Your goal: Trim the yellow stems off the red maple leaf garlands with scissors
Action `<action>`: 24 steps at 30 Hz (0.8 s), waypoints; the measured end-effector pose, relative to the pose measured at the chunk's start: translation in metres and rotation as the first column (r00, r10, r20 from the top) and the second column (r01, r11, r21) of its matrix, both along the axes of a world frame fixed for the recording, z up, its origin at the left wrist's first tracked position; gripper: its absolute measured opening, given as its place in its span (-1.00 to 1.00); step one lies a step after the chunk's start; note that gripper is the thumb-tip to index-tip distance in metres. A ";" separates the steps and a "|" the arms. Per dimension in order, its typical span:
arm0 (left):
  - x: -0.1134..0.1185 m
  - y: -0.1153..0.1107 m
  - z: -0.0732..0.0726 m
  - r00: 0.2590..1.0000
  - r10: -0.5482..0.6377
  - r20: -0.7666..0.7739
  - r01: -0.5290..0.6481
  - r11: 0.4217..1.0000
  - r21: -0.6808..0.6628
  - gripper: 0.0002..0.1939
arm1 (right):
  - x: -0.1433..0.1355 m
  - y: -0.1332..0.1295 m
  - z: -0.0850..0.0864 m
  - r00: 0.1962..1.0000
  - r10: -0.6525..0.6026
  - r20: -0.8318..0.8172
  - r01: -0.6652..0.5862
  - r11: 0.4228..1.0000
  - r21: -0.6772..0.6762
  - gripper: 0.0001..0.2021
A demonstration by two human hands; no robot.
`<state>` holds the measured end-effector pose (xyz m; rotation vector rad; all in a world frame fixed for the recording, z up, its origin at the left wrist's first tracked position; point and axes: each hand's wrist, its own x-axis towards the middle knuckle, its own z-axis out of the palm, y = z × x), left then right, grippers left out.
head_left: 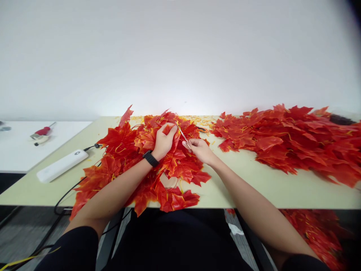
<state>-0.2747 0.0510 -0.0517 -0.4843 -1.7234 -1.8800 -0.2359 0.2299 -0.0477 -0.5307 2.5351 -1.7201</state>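
Over the left heap of red leaves (120,141), a leaf (175,142) is being pinched by the left hand (166,140). A thin silvery tool (184,137) is being gripped between right-hand (199,148) thumb and fingers, its far tip being held near the left thumb. A 2nd heap (293,139) is being supported by the table (234,177) at right.

The leaves (180,167) look like thin cloth or plastic, creased, with a soft sheen on the raised folds; those in the right pile (284,139) have the same half-glossy face. The desk (234,184) is smooth and matt. At left, the white bar (62,166) appears to be smooth plastic with a satin finish, its cable (65,195) dark and smooth. The slim tool (184,137) has a shiny, metal-like surface. The wall (180,56) is smooth, with a faint sheen.
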 end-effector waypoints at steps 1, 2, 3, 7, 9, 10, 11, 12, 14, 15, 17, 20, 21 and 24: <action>0.001 0.000 0.000 1.000 0.000 -0.001 0.000 1.000 -0.001 -0.88 | 0.000 0.000 0.000 1.000 0.001 -0.001 -0.001 1.000 0.000 -0.29; 0.001 0.000 0.001 1.000 0.001 -0.003 -0.001 1.000 0.000 -0.88 | 0.001 0.000 0.001 1.000 0.001 -0.004 -0.001 1.000 0.002 -0.29; 0.002 0.001 0.001 1.000 0.001 -0.004 -0.001 1.000 0.002 -0.87 | 0.001 0.000 0.001 1.000 0.001 -0.006 -0.001 1.000 0.004 -0.28; 0.005 0.002 0.002 1.000 -0.002 -0.007 0.002 1.000 0.010 -0.84 | 0.002 0.000 0.002 1.000 -0.006 -0.017 0.007 1.000 0.021 -0.28; 0.005 0.002 0.001 1.000 -0.003 -0.009 0.003 1.000 0.012 -0.83 | 0.002 -0.001 0.002 1.000 -0.010 -0.019 0.011 1.000 0.024 -0.27; 0.005 0.002 0.001 1.000 -0.003 -0.009 0.003 1.000 0.012 -0.83 | 0.002 -0.001 0.002 1.000 -0.010 -0.018 0.010 1.000 0.022 -0.27; 0.006 0.002 0.001 1.000 -0.001 -0.010 0.001 1.000 0.013 -0.83 | 0.002 -0.001 0.001 1.000 -0.006 -0.013 0.006 1.000 0.017 -0.28; 0.006 0.002 0.001 1.000 0.002 -0.009 -0.002 1.000 0.012 -0.84 | 0.002 -0.001 0.000 1.000 -0.001 -0.007 0.001 1.000 0.011 -0.28; 0.006 0.002 0.002 1.000 0.008 -0.007 -0.008 1.000 0.008 -0.83 | 0.001 -0.001 -0.002 1.000 0.009 0.002 -0.009 1.000 -0.002 -0.29; 0.007 0.002 0.002 1.000 0.010 -0.007 -0.010 1.000 0.007 -0.83 | 0.001 -0.002 -0.003 1.000 0.014 0.004 -0.014 1.000 -0.008 -0.30; 0.007 0.003 0.003 1.000 0.011 -0.003 -0.011 1.000 0.009 -0.83 | 0.000 -0.002 -0.005 1.000 0.021 0.005 -0.021 1.000 -0.021 -0.31; 0.008 0.003 0.003 1.000 0.009 0.008 -0.010 1.000 0.016 -0.82 | 0.000 -0.003 -0.007 1.000 0.025 0.009 -0.025 0.999 -0.036 -0.32; 0.008 0.003 0.004 1.000 0.008 0.010 -0.009 1.000 0.017 -0.81 | 0.000 -0.003 -0.007 1.000 0.026 0.010 -0.025 0.999 -0.040 -0.32; 0.008 0.003 0.003 1.000 0.009 0.007 -0.009 1.000 0.013 -0.79 | 0.000 -0.003 -0.007 1.000 0.028 0.013 -0.028 0.998 -0.056 -0.33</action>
